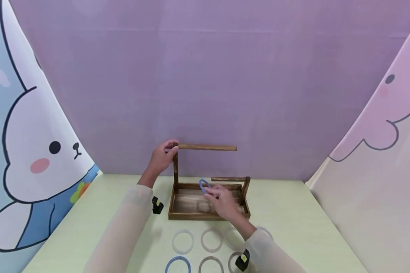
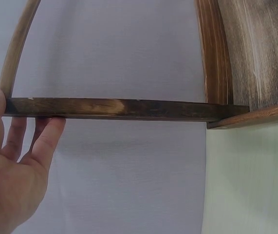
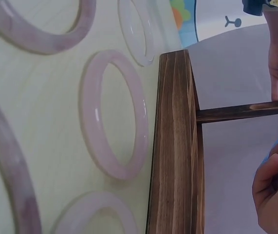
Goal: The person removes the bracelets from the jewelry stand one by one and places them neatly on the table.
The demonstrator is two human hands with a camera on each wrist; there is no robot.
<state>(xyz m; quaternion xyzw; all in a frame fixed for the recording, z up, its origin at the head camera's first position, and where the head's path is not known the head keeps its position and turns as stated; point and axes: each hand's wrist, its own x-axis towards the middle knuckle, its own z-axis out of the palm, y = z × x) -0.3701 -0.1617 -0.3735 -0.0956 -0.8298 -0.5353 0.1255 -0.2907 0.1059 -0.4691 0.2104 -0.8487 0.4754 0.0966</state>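
Observation:
A brown wooden stand (image 1: 191,216) stands on the pale green table, with a shallow tray base, a tall left post carrying a long bar, and a shorter right post with a lower bar. My left hand (image 1: 160,157) grips the top corner of the tall post (image 2: 104,108), thumb on one side and fingers on the other. Over the tray, my right hand (image 1: 223,203) pinches a blue bangle (image 1: 200,185) between thumb and fingers, held tilted below the long bar and left of the lower bar. In the right wrist view that bangle is mostly hidden by the right hand (image 3: 277,187).
Several bangles lie flat in rows in front of the stand, among them a whitish bangle (image 1: 173,242), another blue bangle (image 1: 178,258) and a pinkish one (image 3: 91,114). The right forearm covers part of them. A purple cloth backdrop (image 1: 205,87) rises behind the table.

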